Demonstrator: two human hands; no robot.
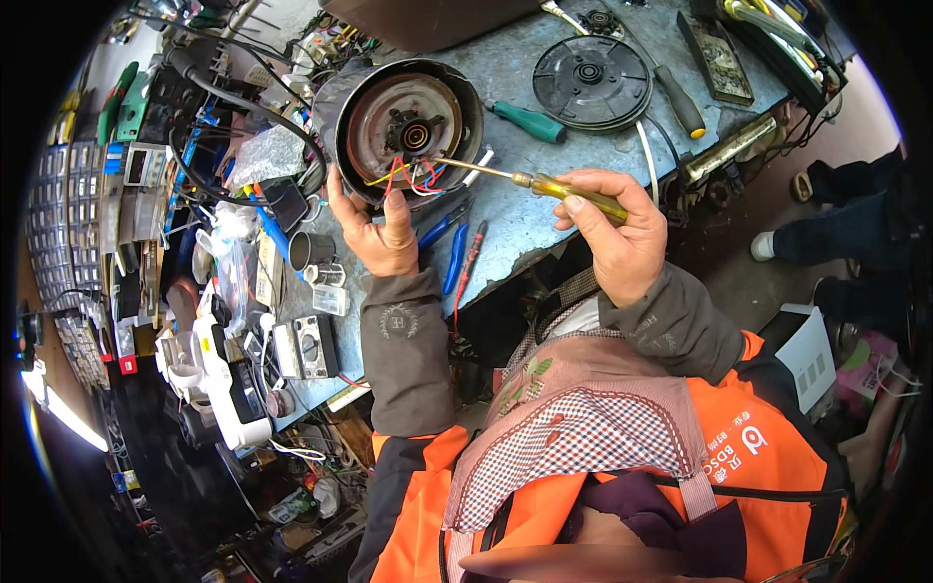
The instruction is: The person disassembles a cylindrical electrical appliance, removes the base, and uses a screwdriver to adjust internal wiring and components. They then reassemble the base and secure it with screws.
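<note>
While a cabinet of small clear drawers (68,214) fills the far left, loose tools and cables crowd the space beside it. Next, a white appliance (228,374) lies tilted near a dial meter (306,347); a metal cup (309,250) sits farther up the bench (603,154).

Then the left hand (384,238), at the lower wall of a round metal housing (471,107): index finger along the outside, thumb raised at the rim by the loose wires (396,173) (red, yellow, blue and white ones). Whether these fingers grip the wall, cannot tell. Housing lies left of the bench's middle, open side facing the wearer, a coil-like ring (416,136) at its centre.

Below it, blue-handled pliers (455,258) and a red probe (472,264); to the right, a green-handled screwdriver (530,121). A yellow-handled screwdriver (530,182) points leftward, tip at the wires, its handle grasped between thumb and curled fingers of the right hand (622,233).

Above that hand, a dark ribbed disc (591,83); farther right, a black-handled screwdriver (678,102), a grimy metal tray (721,60), and another person's legs (865,209).
</note>
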